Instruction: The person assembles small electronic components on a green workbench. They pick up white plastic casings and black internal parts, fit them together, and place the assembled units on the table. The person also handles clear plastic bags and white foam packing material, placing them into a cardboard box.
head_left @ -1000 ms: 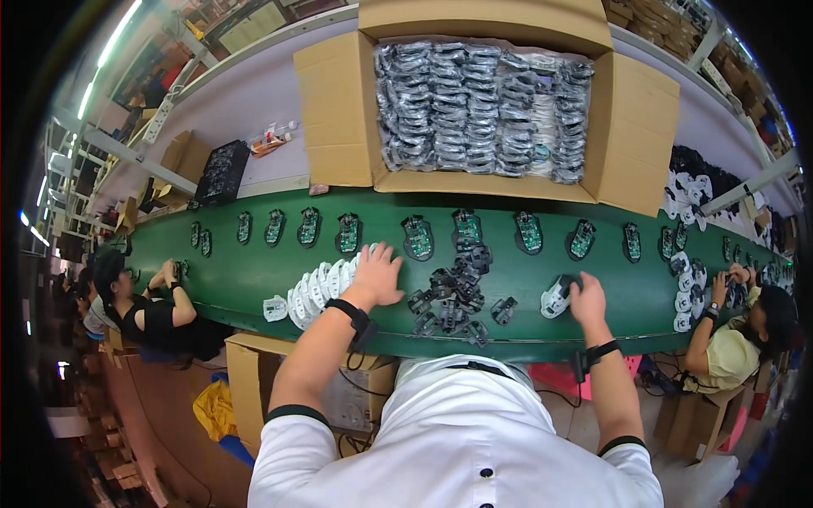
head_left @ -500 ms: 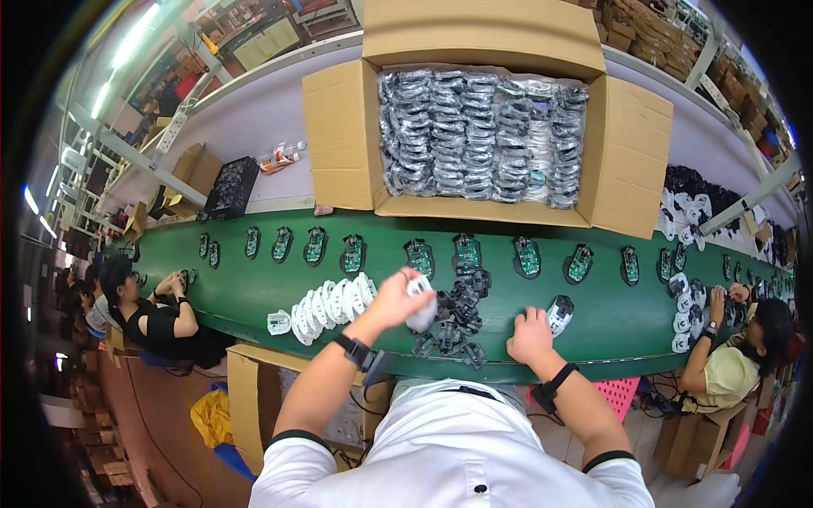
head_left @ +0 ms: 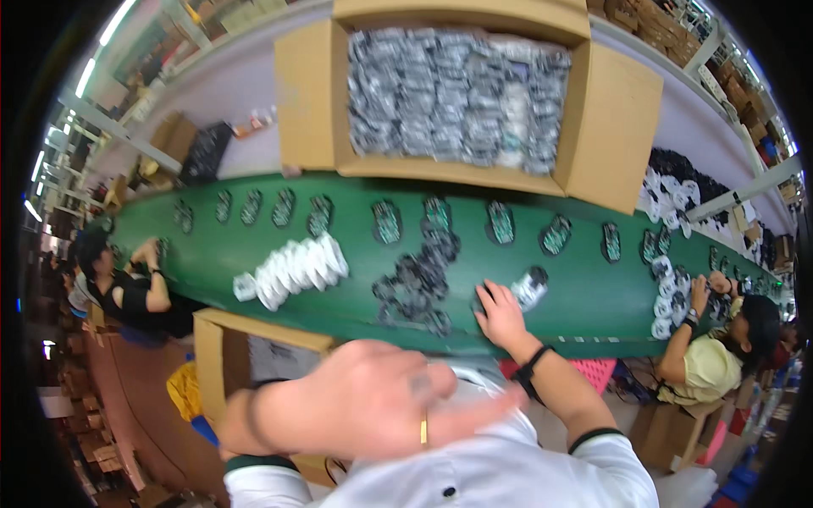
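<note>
My left hand (head_left: 364,398) is raised close in front of my chest, large and blurred, with a ring on one finger. One finger points right and the others look bent; whether it holds anything is hidden. On the green conveyor belt (head_left: 339,317) rests my right hand (head_left: 504,315), fingers curled down, a dark patch showing between thumb and fingertips. Just beyond it lies a white and dark computer mouse shell (head_left: 531,288). A heap of black plastic mouse parts (head_left: 415,284) sits to its left. Farther left stands a row of nested white mouse shells (head_left: 296,269).
Mouse bases with green circuit boards (head_left: 386,222) line the belt's far side. Behind it, an open carton (head_left: 576,127) holds bagged parts. Another carton (head_left: 212,356) stands below the belt at left. Co-workers sit at left (head_left: 127,288) and right (head_left: 720,339).
My left hand has left the belt, where it had a white mouse shell, and come up toward my chest. My right hand shifted slightly left. The whole view has tilted.
</note>
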The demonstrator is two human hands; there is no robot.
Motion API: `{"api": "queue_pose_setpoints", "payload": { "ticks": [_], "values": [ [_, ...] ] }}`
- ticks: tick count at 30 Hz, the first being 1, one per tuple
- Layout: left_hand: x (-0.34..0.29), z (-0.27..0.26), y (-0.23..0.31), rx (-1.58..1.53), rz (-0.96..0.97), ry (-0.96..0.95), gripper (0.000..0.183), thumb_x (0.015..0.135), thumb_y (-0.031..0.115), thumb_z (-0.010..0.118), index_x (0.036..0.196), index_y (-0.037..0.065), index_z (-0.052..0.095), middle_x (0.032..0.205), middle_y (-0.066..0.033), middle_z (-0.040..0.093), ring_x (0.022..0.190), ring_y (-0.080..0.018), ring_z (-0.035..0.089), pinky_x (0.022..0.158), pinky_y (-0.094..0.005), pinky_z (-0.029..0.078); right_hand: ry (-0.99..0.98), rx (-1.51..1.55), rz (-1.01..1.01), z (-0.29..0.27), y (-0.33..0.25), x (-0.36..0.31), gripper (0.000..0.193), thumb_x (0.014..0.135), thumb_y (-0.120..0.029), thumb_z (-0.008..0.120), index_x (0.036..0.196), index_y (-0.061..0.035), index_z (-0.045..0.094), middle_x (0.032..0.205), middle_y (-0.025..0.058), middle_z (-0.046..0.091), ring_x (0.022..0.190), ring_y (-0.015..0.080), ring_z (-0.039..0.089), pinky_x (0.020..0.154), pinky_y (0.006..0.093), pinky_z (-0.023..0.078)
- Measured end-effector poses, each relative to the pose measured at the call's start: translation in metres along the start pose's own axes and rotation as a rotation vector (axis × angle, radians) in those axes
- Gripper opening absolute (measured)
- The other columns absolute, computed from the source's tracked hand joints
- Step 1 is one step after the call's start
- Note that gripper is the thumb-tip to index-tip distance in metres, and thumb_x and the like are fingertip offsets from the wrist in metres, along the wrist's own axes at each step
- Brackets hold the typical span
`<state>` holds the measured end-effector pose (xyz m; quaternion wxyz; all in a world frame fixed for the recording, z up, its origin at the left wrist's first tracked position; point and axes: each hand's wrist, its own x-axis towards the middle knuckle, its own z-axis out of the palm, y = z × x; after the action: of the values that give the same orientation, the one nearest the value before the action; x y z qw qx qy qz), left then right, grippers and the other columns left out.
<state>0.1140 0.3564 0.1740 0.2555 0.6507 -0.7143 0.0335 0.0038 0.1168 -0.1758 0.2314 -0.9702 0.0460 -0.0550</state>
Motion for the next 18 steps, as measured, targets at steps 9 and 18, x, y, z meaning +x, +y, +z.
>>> {"api": "queue_pose_setpoints", "payload": {
  "ticks": [9,18],
  "values": [
    [0.050,-0.002,0.068,0.008,-0.028,0.450,0.026,0.069,0.022,0.066,0.095,0.023,0.063,0.075,-0.0034,0.050,0.054,-0.0144,0.040,0.041,-0.0275,0.032,0.042,0.055,-0.007,0.003,0.006,-0.003,0.061,0.077,-0.015,0.076,0.134,-0.0080,0.057,0.139,0.0158,0.051,0.125,0.0370,0.049,0.105,0.0453,0.044],
    [0.029,-0.018,0.051,-0.042,0.044,0.163,0.013,0.070,0.022,0.067,0.081,0.024,0.059,0.067,-0.0021,0.049,0.051,-0.0138,0.045,0.040,-0.0283,0.031,0.068,0.026,0.364,-0.002,-0.023,0.013,0.070,0.077,-0.043,0.082,0.128,-0.0031,0.056,0.124,0.0202,0.053,0.118,0.0399,0.053,0.098,0.0457,0.048]
  ]
}}
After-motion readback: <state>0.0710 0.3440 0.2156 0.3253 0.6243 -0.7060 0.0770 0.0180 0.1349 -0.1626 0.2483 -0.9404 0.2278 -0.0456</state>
